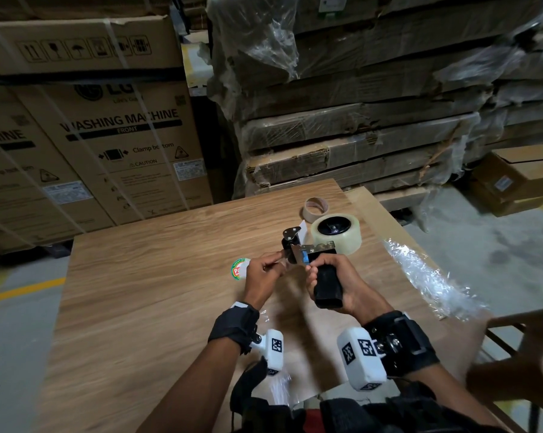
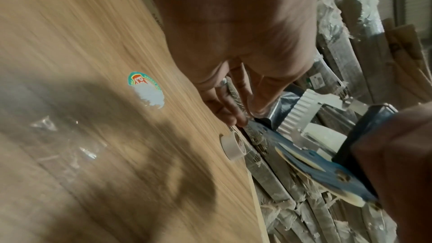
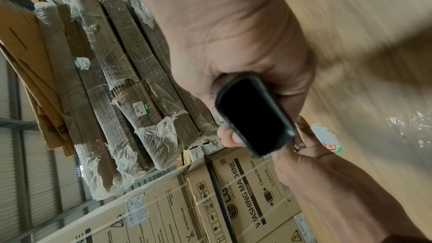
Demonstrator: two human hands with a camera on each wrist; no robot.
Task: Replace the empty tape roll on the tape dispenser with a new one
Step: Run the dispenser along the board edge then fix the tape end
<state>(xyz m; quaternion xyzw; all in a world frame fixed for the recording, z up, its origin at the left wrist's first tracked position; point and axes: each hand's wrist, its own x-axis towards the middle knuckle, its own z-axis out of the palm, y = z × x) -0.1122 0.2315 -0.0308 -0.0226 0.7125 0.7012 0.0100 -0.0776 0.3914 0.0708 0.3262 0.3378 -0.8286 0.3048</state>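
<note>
My right hand (image 1: 346, 278) grips the black handle (image 1: 328, 285) of the tape dispenser (image 1: 307, 248) above the wooden table (image 1: 145, 292). A full clear tape roll (image 1: 335, 235) sits on the dispenser's black hub at its far end. My left hand (image 1: 274, 264) pinches what looks like the clear tape end at the dispenser's metal front. The empty cardboard core (image 1: 316, 208) lies on the table beyond the roll. In the left wrist view the fingertips (image 2: 235, 119) meet beside the blue side plate (image 2: 311, 158), with the core (image 2: 233, 144) below them. The right wrist view shows the handle's butt (image 3: 254, 114) in my fist.
A round torn sticker (image 1: 239, 269) is stuck on the table just left of my left hand. Crumpled clear film (image 1: 429, 276) lies along the table's right edge. A brown chair (image 1: 520, 348) stands at the right. Washing machine cartons (image 1: 107, 135) and wrapped cardboard stacks (image 1: 357, 104) stand behind.
</note>
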